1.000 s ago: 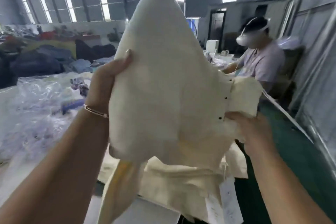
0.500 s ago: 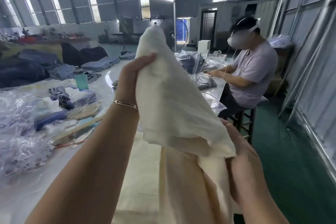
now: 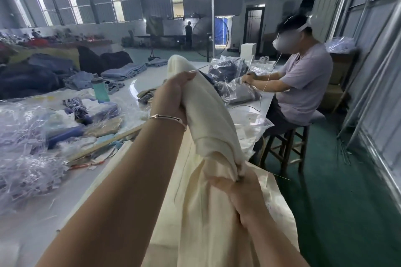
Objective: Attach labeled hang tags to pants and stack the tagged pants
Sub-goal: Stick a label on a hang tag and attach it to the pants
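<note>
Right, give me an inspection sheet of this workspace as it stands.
Surface: white table, mostly covered.
Job's things: cream pants held up over more cream fabric; no hang tag seen.
Clutter: clear plastic bags, teal bottle, folded blue garments.
Hands: left hand grips the pants high; right hand grips them low.
Cables: white cord by the seated person.
Surroundings: windows, standing fan, green floor.

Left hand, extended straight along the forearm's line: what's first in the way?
Likely the bagged dark garments on the table. The left hand, gripping the cream pants, points up and away toward them; depth is unclear.
</note>
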Demonstrator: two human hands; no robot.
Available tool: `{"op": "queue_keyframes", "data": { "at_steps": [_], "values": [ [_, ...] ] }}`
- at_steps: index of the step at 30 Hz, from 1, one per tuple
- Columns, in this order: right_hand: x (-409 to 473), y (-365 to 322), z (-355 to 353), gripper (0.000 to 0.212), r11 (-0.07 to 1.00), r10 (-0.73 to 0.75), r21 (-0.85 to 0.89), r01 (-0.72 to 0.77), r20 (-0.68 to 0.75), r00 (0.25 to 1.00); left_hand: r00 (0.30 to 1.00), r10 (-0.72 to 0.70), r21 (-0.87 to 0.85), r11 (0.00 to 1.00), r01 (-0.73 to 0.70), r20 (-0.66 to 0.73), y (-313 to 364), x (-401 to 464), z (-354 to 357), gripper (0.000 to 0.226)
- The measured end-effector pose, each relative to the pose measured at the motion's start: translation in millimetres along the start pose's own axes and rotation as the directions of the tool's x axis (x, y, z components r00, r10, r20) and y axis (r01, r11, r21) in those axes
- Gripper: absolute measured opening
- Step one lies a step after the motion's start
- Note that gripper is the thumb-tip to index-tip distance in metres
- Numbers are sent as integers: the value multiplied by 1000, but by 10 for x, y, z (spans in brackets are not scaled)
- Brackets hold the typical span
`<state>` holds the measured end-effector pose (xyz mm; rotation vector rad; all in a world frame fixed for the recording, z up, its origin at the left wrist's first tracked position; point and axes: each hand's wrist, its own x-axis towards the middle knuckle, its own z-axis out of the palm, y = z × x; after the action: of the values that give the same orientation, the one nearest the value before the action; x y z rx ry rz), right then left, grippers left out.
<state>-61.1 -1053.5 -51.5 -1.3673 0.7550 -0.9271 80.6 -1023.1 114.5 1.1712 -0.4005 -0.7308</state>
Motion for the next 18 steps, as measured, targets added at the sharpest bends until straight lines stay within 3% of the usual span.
{"op": "queue_keyframes", "data": {
  "at_steps": [1, 3, 4, 6, 9, 11, 14, 16, 18],
  "values": [
    [26, 10, -38, 39, 999, 9, 35, -9, -12, 1000, 999, -22, -22, 1000, 23, 48, -30, -29, 23, 48],
    [126, -65, -187, 22, 992, -122, -66, 110, -240, 963, 990, -29, -65, 997, 38, 135, -61, -53, 48, 48],
    [176, -158, -279, 20, 970, -237, -141, 197, -381, 894, 986, -9, -89, 996, 24, 165, -52, -50, 40, 45],
    [254, -412, -467, 18, 861, -506, -262, 435, -515, 692, 985, 58, -131, 991, -37, 164, -8, -40, 11, 33],
    [277, -724, -602, 11, 508, -848, -483, 713, -426, 315, 965, 240, -125, 966, -227, 105, 50, 12, -108, 32],
    [260, -809, -530, 5, 341, -937, -613, 713, -282, 206, 927, 368, -75, 929, -362, 76, 113, 82, -283, 25],
    [223, -710, -312, 32, 247, -955, -786, 567, -99, 280, 901, 431, 140, 895, -423, -36, 188, 249, -670, 26],
    [178, -513, -116, 52, 178, -926, -833, 525, 39, 376, 886, 454, 327, 855, -403, -93, 136, 411, -965, 28],
    [109, -324, 123, 69, 134, -821, -837, 530, 206, 533, 856, 491, 609, 731, -306, -160, 8, 624, -1302, 43]
  ]
}}
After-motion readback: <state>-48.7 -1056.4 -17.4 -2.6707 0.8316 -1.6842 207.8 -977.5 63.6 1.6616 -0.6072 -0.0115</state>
